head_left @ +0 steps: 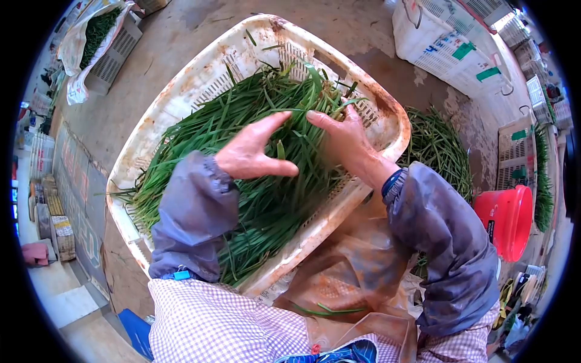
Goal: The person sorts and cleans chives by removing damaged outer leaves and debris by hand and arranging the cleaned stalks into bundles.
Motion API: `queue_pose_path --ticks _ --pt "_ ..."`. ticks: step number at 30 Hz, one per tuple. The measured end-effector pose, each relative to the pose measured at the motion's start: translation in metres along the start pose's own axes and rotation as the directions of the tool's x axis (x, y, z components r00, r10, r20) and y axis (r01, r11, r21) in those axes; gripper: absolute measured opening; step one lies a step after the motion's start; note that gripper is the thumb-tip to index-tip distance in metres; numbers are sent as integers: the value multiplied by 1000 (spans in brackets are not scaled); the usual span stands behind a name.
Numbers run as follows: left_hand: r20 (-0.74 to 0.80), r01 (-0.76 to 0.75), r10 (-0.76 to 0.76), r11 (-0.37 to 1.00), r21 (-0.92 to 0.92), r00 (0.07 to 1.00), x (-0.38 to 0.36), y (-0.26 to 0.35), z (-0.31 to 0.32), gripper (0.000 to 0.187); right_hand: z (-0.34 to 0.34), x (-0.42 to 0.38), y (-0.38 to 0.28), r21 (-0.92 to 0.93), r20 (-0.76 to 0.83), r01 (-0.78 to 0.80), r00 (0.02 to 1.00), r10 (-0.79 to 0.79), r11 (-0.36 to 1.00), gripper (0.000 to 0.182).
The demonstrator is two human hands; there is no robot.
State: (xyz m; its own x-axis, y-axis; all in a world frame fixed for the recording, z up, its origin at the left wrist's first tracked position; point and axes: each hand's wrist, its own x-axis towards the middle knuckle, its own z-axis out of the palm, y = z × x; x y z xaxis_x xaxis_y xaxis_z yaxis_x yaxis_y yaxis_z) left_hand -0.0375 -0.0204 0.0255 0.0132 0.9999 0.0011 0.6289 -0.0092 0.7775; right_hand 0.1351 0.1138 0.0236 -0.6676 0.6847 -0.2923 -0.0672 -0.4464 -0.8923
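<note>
Long green leafy stalks, like garlic chives (200, 136), fill a large white plastic basket (148, 124) with a rust-stained rim. Above the middle of the pile, my left hand (257, 148) is open, its thumb and fingers spread wide with no stalk gripped. My right hand (351, 139) rests at the stalks' pale ends near the basket's right side. Its thumb points left, apart from the raised finger, and stalks show between them. The other fingers of this hand are partly hidden. Dark sleeve covers reach both wrists.
More green stalks (439, 151) lie on the floor right of the basket. A red bucket (505, 221) stands beyond my right forearm. White crates (448, 51) are at the upper right. At upper left, a sack of greens (100, 36) sits on a grey crate (115, 57).
</note>
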Motion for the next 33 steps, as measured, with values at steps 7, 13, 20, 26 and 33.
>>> queue_pose_path --ticks 7,13,20,26,33 --pt "-445 -138 68 982 -128 893 10 -9 -53 76 -1 -13 3 -180 174 162 976 -131 970 58" --pt "142 -6 141 729 -684 980 48 2 -11 123 11 -19 -3 -233 201 208 966 -162 950 62" --pt "-87 -81 60 961 -264 994 35 0 13 127 12 -11 15 -2 8 147 989 -146 989 58" --pt "-224 -16 -9 993 -113 975 28 22 35 111 11 0 21 -10 101 120 988 -118 993 63" --pt "-255 29 -13 998 60 967 27 18 51 96 17 7 26 -73 174 262 953 -246 962 57"
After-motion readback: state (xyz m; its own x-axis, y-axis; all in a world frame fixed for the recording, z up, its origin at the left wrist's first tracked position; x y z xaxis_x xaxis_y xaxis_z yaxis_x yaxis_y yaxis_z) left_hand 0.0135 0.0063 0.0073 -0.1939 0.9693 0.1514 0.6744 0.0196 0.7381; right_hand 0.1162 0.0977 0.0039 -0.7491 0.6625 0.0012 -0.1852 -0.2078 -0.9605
